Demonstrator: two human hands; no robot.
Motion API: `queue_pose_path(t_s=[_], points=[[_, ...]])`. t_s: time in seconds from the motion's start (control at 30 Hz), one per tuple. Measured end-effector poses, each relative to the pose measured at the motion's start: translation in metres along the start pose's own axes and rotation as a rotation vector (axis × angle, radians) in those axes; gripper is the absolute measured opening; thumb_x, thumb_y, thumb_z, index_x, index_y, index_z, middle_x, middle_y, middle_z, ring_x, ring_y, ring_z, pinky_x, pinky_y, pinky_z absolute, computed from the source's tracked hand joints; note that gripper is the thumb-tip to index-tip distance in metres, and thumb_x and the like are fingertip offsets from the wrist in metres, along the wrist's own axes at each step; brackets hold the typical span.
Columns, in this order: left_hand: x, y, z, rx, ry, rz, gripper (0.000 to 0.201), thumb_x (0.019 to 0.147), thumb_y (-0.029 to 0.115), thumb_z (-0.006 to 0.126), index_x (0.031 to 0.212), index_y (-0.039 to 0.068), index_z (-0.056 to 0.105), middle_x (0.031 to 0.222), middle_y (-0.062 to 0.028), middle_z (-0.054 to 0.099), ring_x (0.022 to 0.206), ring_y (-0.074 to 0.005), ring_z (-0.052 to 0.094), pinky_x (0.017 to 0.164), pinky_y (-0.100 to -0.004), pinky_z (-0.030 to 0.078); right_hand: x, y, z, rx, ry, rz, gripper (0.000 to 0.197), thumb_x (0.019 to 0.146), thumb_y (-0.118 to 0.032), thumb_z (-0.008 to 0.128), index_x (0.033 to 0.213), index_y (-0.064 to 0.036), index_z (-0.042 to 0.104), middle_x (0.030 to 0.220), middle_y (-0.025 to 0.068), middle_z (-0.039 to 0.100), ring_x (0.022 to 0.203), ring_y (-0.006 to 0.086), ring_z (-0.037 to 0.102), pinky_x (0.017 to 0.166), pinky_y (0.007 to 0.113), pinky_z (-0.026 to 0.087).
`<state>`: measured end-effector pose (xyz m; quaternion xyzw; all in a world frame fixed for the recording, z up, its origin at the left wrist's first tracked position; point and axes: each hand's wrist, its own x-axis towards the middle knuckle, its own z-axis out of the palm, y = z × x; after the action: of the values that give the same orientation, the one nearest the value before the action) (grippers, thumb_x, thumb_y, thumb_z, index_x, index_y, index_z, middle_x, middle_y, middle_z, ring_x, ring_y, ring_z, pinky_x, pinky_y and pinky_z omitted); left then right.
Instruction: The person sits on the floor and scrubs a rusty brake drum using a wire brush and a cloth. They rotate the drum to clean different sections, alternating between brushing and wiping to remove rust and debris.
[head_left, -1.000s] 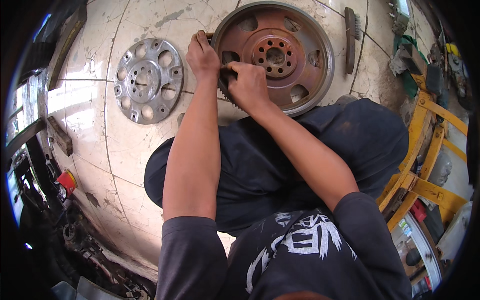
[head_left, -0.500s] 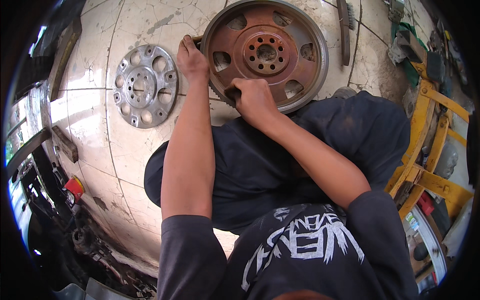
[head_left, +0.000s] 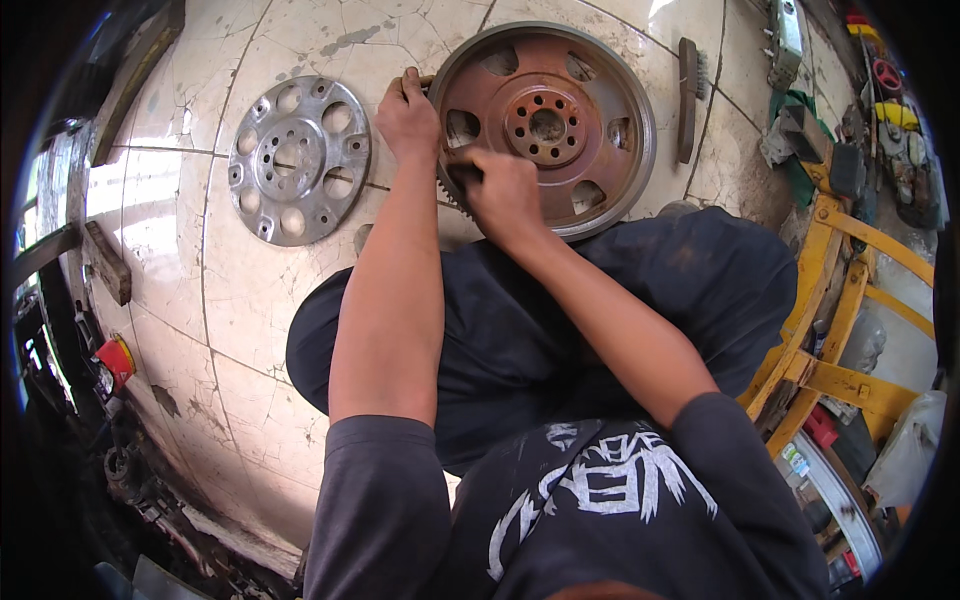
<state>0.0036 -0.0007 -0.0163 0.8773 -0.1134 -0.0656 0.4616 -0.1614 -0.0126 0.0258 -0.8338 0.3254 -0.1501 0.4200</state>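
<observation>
A large rust-brown flywheel [head_left: 590,178] with a toothed edge rests tilted in front of my knees. It has a ring of bolt holes around its centre and several wider openings. My left hand [head_left: 408,122] is closed at its left rim, with the fingertips partly out of sight. Against the lower left of its face, my right hand [head_left: 503,198] is closed in a fist. A small dark brown piece shows at those fingers, mostly hidden. To the left, a shiny silver round plate [head_left: 248,150] with several holes lies flat on the tiles.
A wire brush [head_left: 687,100] with a wooden handle lies right of the flywheel. A yellow metal frame [head_left: 840,385] stands at the right among tools and bags. On the left are a wooden block [head_left: 108,263], a red can [head_left: 116,362] and dark machine parts.
My right hand has shifted slightly up along the flywheel's lower left face. The left hand keeps its place at the rim. The whole view has tilted a little.
</observation>
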Motion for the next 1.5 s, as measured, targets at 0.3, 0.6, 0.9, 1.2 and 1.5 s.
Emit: queue_pose_path(t_s=[0.3,0.6,0.9,1.2,1.5], points=[[-0.004,0.001,-0.003,-0.099,-0.013,-0.058,0.046,0.108,0.04,0.057,0.094,0.001,0.078,0.089,-0.0228,0.076,0.085,-0.0412,0.072,0.08,-0.0485,0.053,-0.015,0.0,-0.008,0.02,-0.064,0.043,0.017,0.091,-0.011,0.069,0.103,-0.0073,0.081,0.092,0.0184,0.077,0.088,0.0367,0.075,0.082,0.043,0.057],[-0.002,-0.001,-0.004,-0.105,-0.008,-0.071,0.05,0.108,0.043,0.057,0.093,0.001,0.078,0.089,-0.022,0.077,0.085,-0.0412,0.072,0.08,-0.0491,0.053,-0.007,-0.002,-0.001,0.011,-0.032,0.09,0.02,0.089,-0.012,0.071,0.105,-0.0046,0.081,0.095,0.0202,0.077,0.089,0.038,0.076,0.083,0.043,0.058],[-0.002,0.002,-0.004,-0.098,-0.028,-0.082,0.05,0.107,0.045,0.056,0.098,0.003,0.08,0.092,-0.0213,0.077,0.088,-0.0403,0.072,0.083,-0.0481,0.053,0.025,-0.01,0.015,-0.043,0.071,0.056,0.019,0.092,-0.013,0.069,0.105,-0.0068,0.081,0.096,0.0193,0.077,0.09,0.0371,0.076,0.082,0.043,0.057],[-0.001,0.002,-0.002,-0.111,-0.008,-0.048,0.048,0.108,0.042,0.057,0.095,0.002,0.08,0.09,-0.0217,0.077,0.086,-0.0406,0.072,0.081,-0.0482,0.053,0.011,-0.008,0.008,0.04,0.063,0.041,0.018,0.088,-0.014,0.075,0.102,-0.0032,0.08,0.097,0.0214,0.077,0.09,0.0394,0.074,0.085,0.045,0.057],[-0.002,0.001,-0.001,-0.161,-0.002,-0.086,0.049,0.108,0.041,0.056,0.094,0.002,0.08,0.085,-0.0213,0.076,0.082,-0.0402,0.072,0.078,-0.0479,0.053,-0.007,0.001,-0.003,-0.037,-0.058,-0.014,0.021,0.091,-0.015,0.073,0.11,-0.0081,0.081,0.106,0.0169,0.078,0.095,0.0364,0.076,0.087,0.042,0.057]])
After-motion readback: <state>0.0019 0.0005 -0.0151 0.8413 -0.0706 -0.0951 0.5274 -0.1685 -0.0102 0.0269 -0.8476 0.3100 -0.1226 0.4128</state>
